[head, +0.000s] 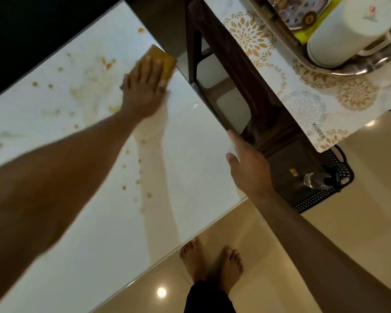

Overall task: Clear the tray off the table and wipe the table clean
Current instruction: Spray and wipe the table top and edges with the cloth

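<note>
Person's bare feet (pixel 210 265) are standing at the white table's (pixel 99 233) near edge. Right hand (pixel 246 168) is hovering flat, holding nothing, over the side edge beside a brown chair (pixel 242 82). Left hand (pixel 145 86) is pressing a yellow sponge (pixel 165 59) flat near the far corner, orange stains (pixel 106 64) alongside. Steel tray (pixel 359 66) is sitting on a patterned surface (pixel 303 91) beyond, carrying a white cylinder (pixel 339 39) and packets (pixel 303 14).

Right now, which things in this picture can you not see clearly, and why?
- Yellow sponge: near half hidden under the left hand, head view.
- Tray contents: cut off by the top edge, partly behind the white container.
- Right hand fingertips: over the table edge; contact unclear.
- Stains: blurred.
</note>
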